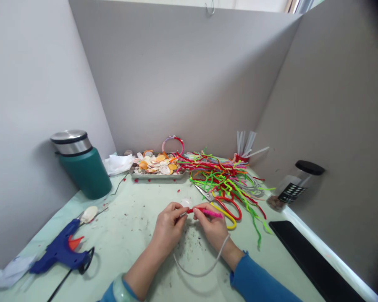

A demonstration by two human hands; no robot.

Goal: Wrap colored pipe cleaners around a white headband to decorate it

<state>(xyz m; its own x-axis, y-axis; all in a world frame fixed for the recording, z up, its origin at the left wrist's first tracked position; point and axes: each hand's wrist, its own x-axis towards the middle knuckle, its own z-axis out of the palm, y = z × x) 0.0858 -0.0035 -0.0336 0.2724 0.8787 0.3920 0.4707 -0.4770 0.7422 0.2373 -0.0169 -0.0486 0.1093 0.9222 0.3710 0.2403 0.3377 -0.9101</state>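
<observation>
Near the middle of the table, my left hand (169,224) and my right hand (211,226) face each other, fingertips almost meeting. Both pinch a thin pale hoop (201,275), whose lower curve hangs between my wrists. A stretch of its upper side is covered in red and bright pink fuzzy pipe cleaner (213,213). My left fingers grip the hoop at the left end of the red part, while my right thumb and fingers close over the red beside it. Just behind my right hand lie scissors (228,209) with red and yellow handles.
A metal tray (157,176) of shells and a decorated ring (182,144) stand at the back, beside heaped pipe cleaners (220,172). A green flask (83,172) and blue glue gun (61,247) are left; a jar (294,186) and black bar (308,256) are right. Grey panels surround the table.
</observation>
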